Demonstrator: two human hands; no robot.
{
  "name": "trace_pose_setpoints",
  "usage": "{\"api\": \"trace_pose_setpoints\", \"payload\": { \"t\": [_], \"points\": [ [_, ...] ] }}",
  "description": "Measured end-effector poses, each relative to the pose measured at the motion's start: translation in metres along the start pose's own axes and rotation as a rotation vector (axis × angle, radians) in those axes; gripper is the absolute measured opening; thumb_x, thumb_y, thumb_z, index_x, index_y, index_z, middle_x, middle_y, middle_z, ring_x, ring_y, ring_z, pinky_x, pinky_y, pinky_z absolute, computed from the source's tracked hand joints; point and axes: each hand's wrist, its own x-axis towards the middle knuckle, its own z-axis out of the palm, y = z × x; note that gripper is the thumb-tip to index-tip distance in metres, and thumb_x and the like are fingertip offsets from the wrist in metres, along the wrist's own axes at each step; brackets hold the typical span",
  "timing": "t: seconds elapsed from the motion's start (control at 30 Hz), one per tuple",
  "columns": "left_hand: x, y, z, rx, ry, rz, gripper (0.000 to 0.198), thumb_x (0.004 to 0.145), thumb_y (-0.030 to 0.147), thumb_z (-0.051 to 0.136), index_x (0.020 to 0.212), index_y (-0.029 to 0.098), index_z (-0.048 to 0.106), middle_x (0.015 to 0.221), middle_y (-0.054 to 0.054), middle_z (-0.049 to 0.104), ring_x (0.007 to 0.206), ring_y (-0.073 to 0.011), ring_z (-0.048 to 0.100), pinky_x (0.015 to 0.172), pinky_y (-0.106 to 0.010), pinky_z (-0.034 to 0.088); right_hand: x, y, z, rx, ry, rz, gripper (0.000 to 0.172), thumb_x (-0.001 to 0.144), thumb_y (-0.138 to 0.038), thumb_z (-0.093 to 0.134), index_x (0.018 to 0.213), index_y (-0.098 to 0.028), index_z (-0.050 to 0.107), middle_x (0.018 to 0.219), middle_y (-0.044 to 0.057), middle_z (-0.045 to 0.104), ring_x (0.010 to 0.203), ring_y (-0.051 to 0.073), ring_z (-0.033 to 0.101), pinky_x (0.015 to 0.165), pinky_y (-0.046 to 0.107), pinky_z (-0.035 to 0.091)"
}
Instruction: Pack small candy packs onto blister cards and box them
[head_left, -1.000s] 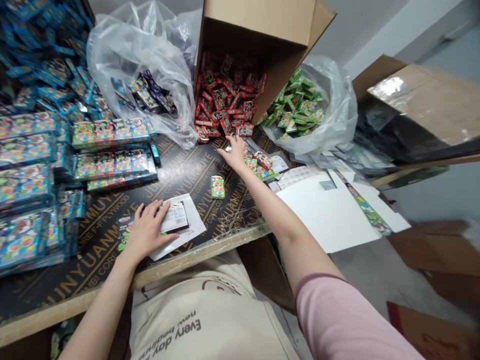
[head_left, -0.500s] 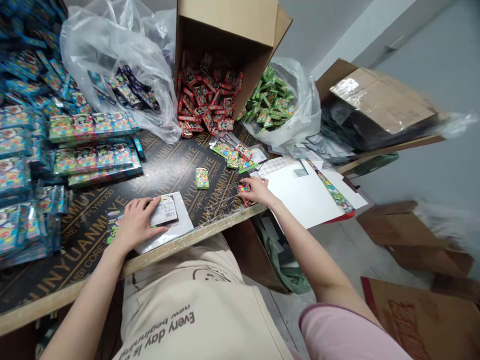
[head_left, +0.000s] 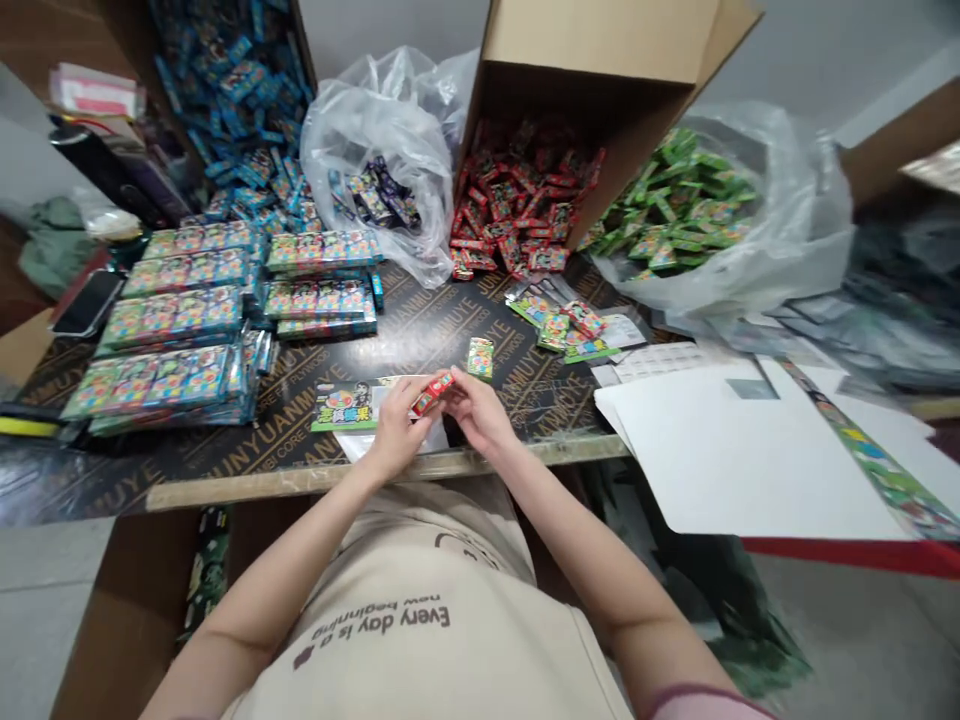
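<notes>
The small red printed box (head_left: pixel 433 393) sits between the two hands, above the near edge of the black plywood tabletop (head_left: pixel 420 325). Its long axis slants across the gap, from near left to far right. The left hand (head_left: pixel 401 425) has its fingers closed on the near-left end, and the right hand (head_left: pixel 478 408) pinches the far-right end, so neither is clearly nearer; how firmly each one grips cannot be told. A small green printed box (head_left: pixel 480 357) stands or lies just beyond the right hand's fingers, apart from the red one. The green printed card (head_left: pixel 341 412) lies flat just beside the left hand, on its left.
</notes>
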Motion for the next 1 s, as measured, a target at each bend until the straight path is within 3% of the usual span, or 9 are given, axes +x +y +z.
{"api": "trace_pose_setpoints", "payload": {
  "t": [0.13, 0.27, 0.37, 0.47, 0.53, 0.63, 0.73, 0.87, 1.0],
  "points": [
    [0.003, -0.012, -0.015, -0.456, 0.091, -0.406, 0.052, 0.074, 0.041, 0.073, 0.117, 0.019, 0.054, 0.081, -0.001, 0.065, 0.064, -0.0139, 0.060, 0.061, -0.028, 0.052, -0.023, 0.006, -0.004, -0.326, -0.105, -0.183, 0.040, 0.074, -0.058, 0.069, 0.092, -0.023, 0.069, 0.086, 0.004, 0.066, 0.073, 0.018, 0.064, 0.070, 0.035, 0.055],
    [0.000, -0.010, -0.036, -0.625, -0.261, -0.591, 0.087, 0.059, 0.028, 0.083, 0.135, 0.020, 0.042, 0.069, 0.005, 0.059, 0.047, -0.0070, 0.049, 0.044, -0.019, 0.040, -0.032, -0.012, -0.022, -0.748, -0.428, -0.536, 0.083, 0.065, -0.043, 0.081, 0.140, -0.029, 0.046, 0.145, 0.008, 0.046, 0.132, 0.030, 0.046, 0.108, 0.047, 0.041],
    [-0.001, -0.004, -0.035, -0.609, -0.455, -0.601, 0.089, 0.061, 0.026, 0.081, 0.140, 0.021, 0.041, 0.066, 0.006, 0.056, 0.046, -0.0070, 0.047, 0.043, -0.019, 0.039, -0.034, -0.022, -0.022, -0.901, -0.647, -0.639, 0.079, 0.069, -0.036, 0.077, 0.141, -0.030, 0.044, 0.141, 0.007, 0.051, 0.135, 0.029, 0.043, 0.112, 0.048, 0.035],
    [0.001, -0.007, -0.038, -0.451, -0.398, -0.502, 0.090, 0.070, 0.035, 0.075, 0.147, 0.020, 0.031, 0.070, 0.002, 0.061, 0.057, -0.0134, 0.057, 0.056, -0.027, 0.049, -0.031, -0.022, -0.021, -0.994, -0.551, -0.727, 0.075, 0.066, -0.040, 0.078, 0.135, -0.029, 0.051, 0.125, 0.008, 0.061, 0.118, 0.030, 0.054, 0.104, 0.049, 0.039],
    [0.004, -0.015, -0.046, -0.185, -0.291, -0.319, 0.093, 0.072, 0.041, 0.074, 0.149, 0.020, 0.027, 0.098, -0.009, 0.068, 0.090, -0.0229, 0.065, 0.082, -0.039, 0.053, -0.026, -0.020, -0.025, -1.061, -0.404, -0.794, 0.075, 0.064, -0.044, 0.079, 0.132, -0.027, 0.052, 0.118, 0.008, 0.064, 0.110, 0.030, 0.058, 0.101, 0.048, 0.039],
    [0.007, -0.033, -0.064, 0.385, -0.285, -0.064, 0.098, 0.062, 0.043, 0.083, 0.145, 0.022, 0.036, 0.142, -0.018, 0.048, 0.133, -0.0364, 0.041, 0.113, -0.060, 0.023, -0.017, -0.014, -0.036, -1.123, -0.225, -0.860, 0.071, 0.065, -0.046, 0.078, 0.128, -0.025, 0.053, 0.115, 0.009, 0.066, 0.107, 0.030, 0.060, 0.099, 0.047, 0.037],
    [0.006, -0.049, -0.071, 0.714, -0.444, -0.004, 0.095, 0.063, 0.040, 0.081, 0.145, 0.020, 0.038, 0.139, -0.018, 0.050, 0.133, -0.0373, 0.041, 0.114, -0.065, 0.006, -0.007, -0.008, -0.045, -1.172, -0.105, -0.856, 0.071, 0.068, -0.049, 0.076, 0.130, -0.025, 0.051, 0.119, 0.010, 0.066, 0.109, 0.031, 0.060, 0.100, 0.048, 0.035],
    [0.003, -0.055, -0.067, 0.712, -0.408, 0.041, 0.099, 0.069, 0.045, 0.074, 0.151, 0.017, 0.025, 0.128, -0.015, 0.057, 0.123, -0.0312, 0.051, 0.116, -0.058, 0.013, -0.003, -0.006, -0.048, -1.237, 0.046, -0.820, 0.072, 0.073, -0.047, 0.072, 0.137, -0.027, 0.045, 0.127, 0.011, 0.062, 0.114, 0.032, 0.059, 0.105, 0.052, 0.029],
    [0.004, -0.048, -0.066, 0.630, -0.338, 0.077, 0.105, 0.068, 0.045, 0.074, 0.153, 0.019, 0.017, 0.128, -0.013, 0.057, 0.123, -0.0305, 0.052, 0.117, -0.056, 0.014, -0.006, -0.012, -0.046, -1.143, -0.136, -0.771, 0.086, 0.069, -0.045, 0.076, 0.143, -0.027, 0.036, 0.133, 0.012, 0.058, 0.121, 0.032, 0.056, 0.107, 0.051, 0.030]
  ]
}}
